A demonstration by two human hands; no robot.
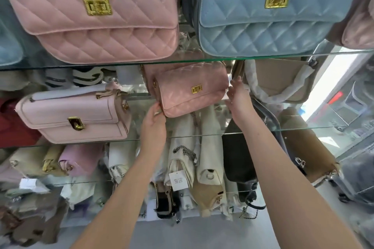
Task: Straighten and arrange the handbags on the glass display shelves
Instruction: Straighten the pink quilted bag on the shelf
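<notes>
Sitting btwn left hand (154, 116) & right hand (237, 95): small pink bag (190, 95).

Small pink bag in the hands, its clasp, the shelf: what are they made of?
The small pink bag looks like leather or faux leather, diamond-quilted, slightly shiny. Its clasp seems polished gold-toned metal. The shelf is clear glass: greenish edge, see-through.

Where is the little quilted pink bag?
Head view, centre: the little quilted pink bag is between the left hand and right hand, below the top glass shelf, right of the smooth pink bag, left of the beige bag.
</notes>
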